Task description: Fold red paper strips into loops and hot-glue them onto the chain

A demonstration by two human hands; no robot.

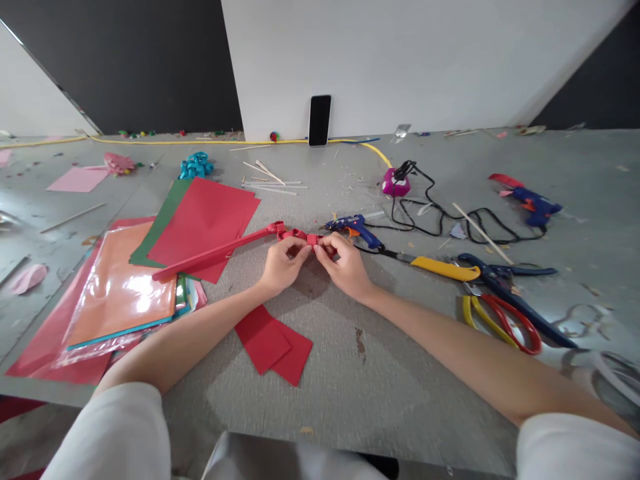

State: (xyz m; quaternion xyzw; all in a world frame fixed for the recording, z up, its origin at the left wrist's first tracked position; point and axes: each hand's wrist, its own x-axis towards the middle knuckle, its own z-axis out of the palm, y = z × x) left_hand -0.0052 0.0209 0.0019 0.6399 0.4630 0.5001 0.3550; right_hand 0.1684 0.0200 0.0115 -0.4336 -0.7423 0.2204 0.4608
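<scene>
A long folded red paper strip (215,252) runs up from the left to a row of small red paper loops (295,233) in the middle of the table. At the right end of that row, my left hand (283,268) and my right hand (347,268) pinch one loop between thumbs and fingertips, nearly touching each other. My fingers partly cover it. Just beyond my right hand lies a blue glue gun (361,228). Nearer to me, two red paper pieces (273,343) overlap beside my left forearm.
Red sheets (207,217), a green sheet (167,217) and a plastic-wrapped orange pack (127,277) lie left. On the right are a yellow-handled cutter (445,268), scissors (515,323), blue-handled pliers (530,307), another glue gun (537,205) and black cables (440,223). A phone (320,120) leans against the wall.
</scene>
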